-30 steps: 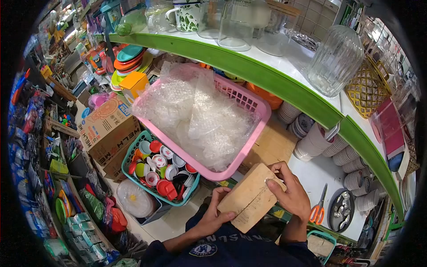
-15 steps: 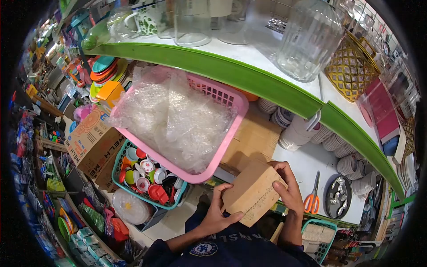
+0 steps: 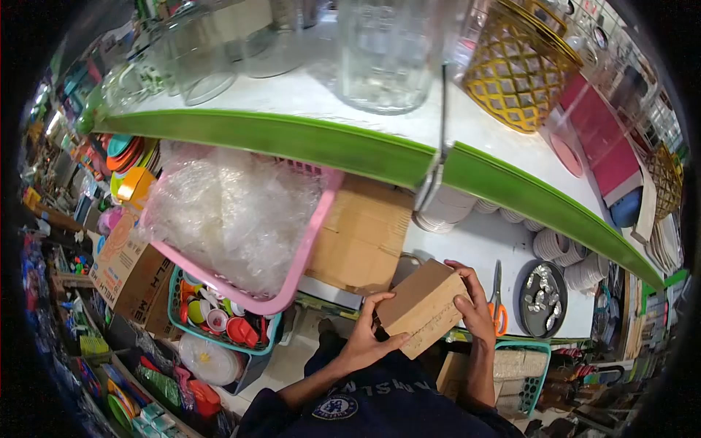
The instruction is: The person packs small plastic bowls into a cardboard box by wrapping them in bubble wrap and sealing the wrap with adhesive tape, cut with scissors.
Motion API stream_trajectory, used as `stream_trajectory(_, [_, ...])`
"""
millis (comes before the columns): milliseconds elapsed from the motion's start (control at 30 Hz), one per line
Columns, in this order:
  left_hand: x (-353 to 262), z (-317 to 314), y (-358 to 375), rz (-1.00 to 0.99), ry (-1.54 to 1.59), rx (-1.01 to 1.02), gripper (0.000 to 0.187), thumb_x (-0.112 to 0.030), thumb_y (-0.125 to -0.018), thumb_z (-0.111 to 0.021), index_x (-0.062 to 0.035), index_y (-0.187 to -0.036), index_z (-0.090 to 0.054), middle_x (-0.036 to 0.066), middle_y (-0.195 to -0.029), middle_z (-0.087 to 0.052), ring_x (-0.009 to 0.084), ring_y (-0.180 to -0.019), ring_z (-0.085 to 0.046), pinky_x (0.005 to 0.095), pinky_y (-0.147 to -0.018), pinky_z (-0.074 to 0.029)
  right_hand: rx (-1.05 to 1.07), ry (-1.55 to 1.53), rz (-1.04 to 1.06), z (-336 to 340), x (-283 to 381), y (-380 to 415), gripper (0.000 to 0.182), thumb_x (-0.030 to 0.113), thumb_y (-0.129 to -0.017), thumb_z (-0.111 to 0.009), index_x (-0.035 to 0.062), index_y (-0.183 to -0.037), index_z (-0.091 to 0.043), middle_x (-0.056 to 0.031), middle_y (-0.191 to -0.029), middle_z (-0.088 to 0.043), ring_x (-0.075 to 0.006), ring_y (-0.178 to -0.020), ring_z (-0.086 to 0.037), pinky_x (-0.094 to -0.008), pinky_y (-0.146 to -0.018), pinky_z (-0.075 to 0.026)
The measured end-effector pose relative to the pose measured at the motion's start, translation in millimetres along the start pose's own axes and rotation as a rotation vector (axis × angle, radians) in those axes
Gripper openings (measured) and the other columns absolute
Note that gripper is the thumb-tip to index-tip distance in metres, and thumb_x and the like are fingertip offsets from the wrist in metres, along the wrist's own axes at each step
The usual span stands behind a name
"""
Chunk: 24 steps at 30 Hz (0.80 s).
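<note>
A small brown cardboard box (image 3: 418, 298) with a line of dark marks or writing along one side is held in front of my chest, tilted. My left hand (image 3: 363, 339) grips its left end, thumb along the lower edge and fingers on the upper corner. On the opposite end, my right hand (image 3: 475, 305) has its fingers wrapped round the top corner and the thumb on the marked side. Just right of that hand, orange-handled scissors (image 3: 498, 315) lie on a white shelf (image 3: 467, 254). Behind the box rests a flat piece of cardboard (image 3: 363, 232).
A pink basket (image 3: 293, 281) full of clear plastic wrap (image 3: 230, 212) stands at left, above a teal basket (image 3: 175, 310) of colourful small items. A black tray (image 3: 527, 321) with shiny pieces lies right. Glass jars (image 3: 387, 66) and a gold basket (image 3: 511, 77) stand on the green-edged upper shelf (image 3: 292, 131).
My view has shifted toward the right and up, so the shelf and pink basket appear farther left and the upper shelf lower. Both hands still hold the box, its tilt slightly changed.
</note>
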<state>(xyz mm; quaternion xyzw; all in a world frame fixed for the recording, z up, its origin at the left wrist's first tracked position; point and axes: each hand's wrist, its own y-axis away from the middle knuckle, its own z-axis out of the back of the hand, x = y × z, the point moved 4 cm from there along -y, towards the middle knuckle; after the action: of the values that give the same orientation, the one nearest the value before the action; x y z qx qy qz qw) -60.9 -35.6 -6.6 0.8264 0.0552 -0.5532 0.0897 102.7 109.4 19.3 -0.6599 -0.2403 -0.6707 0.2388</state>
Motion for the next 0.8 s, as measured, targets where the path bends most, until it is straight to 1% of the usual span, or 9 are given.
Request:
stream_trajectory(100, [5, -13, -11, 0.047, -0.017, 0.066, 0.076, -0.004, -0.08, -0.075, -0.01, -0.14, -0.028, 0.009, -0.132, -0.041, 0.0181, -0.127, -0.041, 0.0352, -0.108, -0.034, -0.063, 0.027, 0.066, 19, 2, 8, 0.056, 0.032, -0.081, -0.07, 0.0036, -0.124, -0.049, -0.0169, -0.139, -0.042, -0.0258, -0.125, -0.045, -0.0365, -0.106, -0.032])
stream_trajectory(367, [19, -41, -31, 0.055, -0.059, 0.153, 0.075, -0.002, -0.08, -0.074, -0.0102, -0.141, -0.03, 0.008, -0.131, -0.043, 0.016, -0.125, -0.042, 0.0334, -0.106, -0.036, -0.049, -0.131, -0.157, 56, -4, 32, 0.069, 0.025, -0.077, -0.076, 0.0058, -0.133, -0.039, -0.0089, -0.126, -0.052, -0.0205, -0.119, -0.048, -0.0336, -0.102, -0.034])
stream_trajectory(467, [17, -48, -36, -0.017, -0.084, 0.145, 0.076, -0.01, -0.075, -0.079, -0.0065, -0.138, -0.036, 0.012, -0.126, -0.048, 0.0196, -0.119, -0.047, 0.035, -0.102, -0.039, -0.042, -0.12, 0.013, 66, -1, 39, 0.078, 0.026, -0.072, -0.081, 0.0038, -0.134, -0.039, -0.0116, -0.127, -0.052, -0.0228, -0.122, -0.048, -0.035, -0.104, -0.033])
stream_trajectory(533, [15, -49, -38, -0.247, -0.255, 0.218, 0.084, -0.014, -0.072, -0.082, -0.0046, -0.141, -0.034, 0.014, -0.134, -0.042, 0.0236, -0.129, -0.041, 0.0372, -0.108, -0.034, -0.065, -0.122, 0.075, 67, 7, 47, 0.082, 0.026, -0.069, -0.083, 0.0037, -0.134, -0.039, -0.0122, -0.128, -0.052, -0.0237, -0.124, -0.048, -0.0367, -0.105, -0.034])
stream_trajectory(633, [5, -54, -42, -0.405, -0.243, 0.244, 0.089, -0.015, -0.071, -0.082, -0.0044, -0.143, -0.031, 0.016, -0.141, -0.034, 0.0264, -0.136, -0.033, 0.0378, -0.112, -0.028, -0.16, -0.09, 0.182, 71, 6, 60, 0.088, 0.03, -0.059, -0.09, 0.0049, -0.131, -0.043, -0.0155, -0.13, -0.052, -0.0299, -0.124, -0.05, -0.0431, -0.104, -0.038])
stream_trajectory(667, [3, -53, -44, -0.435, -0.277, 0.23, 0.092, -0.016, -0.074, -0.08, -0.0045, -0.147, -0.026, 0.016, -0.146, -0.03, 0.026, -0.14, -0.029, 0.0377, -0.114, -0.025, -0.184, 0.129, 0.375, 72, 11, 65, 0.083, 0.031, -0.057, -0.09, 0.006, -0.125, -0.049, -0.017, -0.129, -0.053, -0.033, -0.12, -0.053, -0.0449, -0.102, -0.04])
stream_trajectory(700, [3, -57, -45, -0.433, -0.276, 0.236, 0.092, -0.016, -0.074, -0.08, -0.0045, -0.147, -0.026, 0.016, -0.146, -0.03, 0.026, -0.14, -0.029, 0.0377, -0.114, -0.025, -0.204, 0.352, 0.565, 70, 18, 70, 0.077, 0.032, -0.055, -0.091, 0.0072, -0.119, -0.055, -0.0185, -0.128, -0.054, -0.0361, -0.117, -0.055, -0.0467, -0.1, -0.043])
stream_trajectory(733, [6, -57, -46, -0.275, -0.031, 0.183, 0.092, -0.018, -0.076, -0.078, -0.0044, -0.149, -0.023, 0.016, -0.148, -0.027, 0.0252, -0.14, -0.029, 0.038, -0.114, -0.025, -0.121, 0.499, 0.618, 68, 28, 70, 0.063, 0.034, -0.053, -0.092, 0.0116, -0.105, -0.063, -0.0208, -0.126, -0.055, -0.0397, -0.112, -0.058, -0.0478, -0.093, -0.05])
stream_trajectory(800, [17, -60, -53, -0.001, 0.401, 0.071, 0.091, -0.031, -0.083, -0.072, -0.0017, -0.151, -0.019, 0.014, -0.15, -0.028, 0.0221, -0.138, -0.031, 0.0376, -0.114, -0.025, -0.051, 0.651, 0.755, 57, 43, 72, 0.055, 0.034, -0.057, -0.09, 0.0139, -0.103, -0.065, -0.0203, -0.126, -0.055, -0.0392, -0.112, -0.058, -0.0464, -0.09, -0.052])
